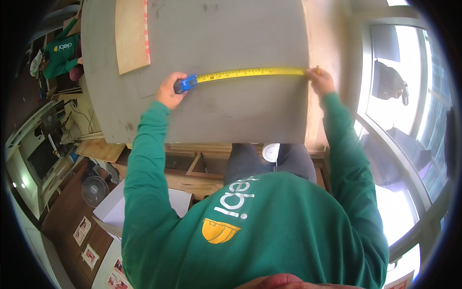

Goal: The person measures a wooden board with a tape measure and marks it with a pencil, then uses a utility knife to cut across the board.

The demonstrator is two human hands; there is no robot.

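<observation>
A blue and black tape measure (185, 84) is gripped in my left hand (169, 91) above the grey sheet (231, 113). Its yellow blade (250, 73) runs out to the right, nearly level across the sheet. At the sheet's right edge, my right hand (321, 81) pinches the blade's end, beside a pale wooden strip (315, 115). Both forearms wear green sleeves. Farther off, up and left of the tape, a light plywood piece (130, 38) with a red and white striped edge lies on the sheet.
Wooden framing with open compartments (197, 166) lies below the sheet's near edge, by my legs. At the far left another person in green (60, 55) is by the sheet's edge. A fan (95, 189) and white box (115, 204) stand lower left. Windows (399, 96) line the right.
</observation>
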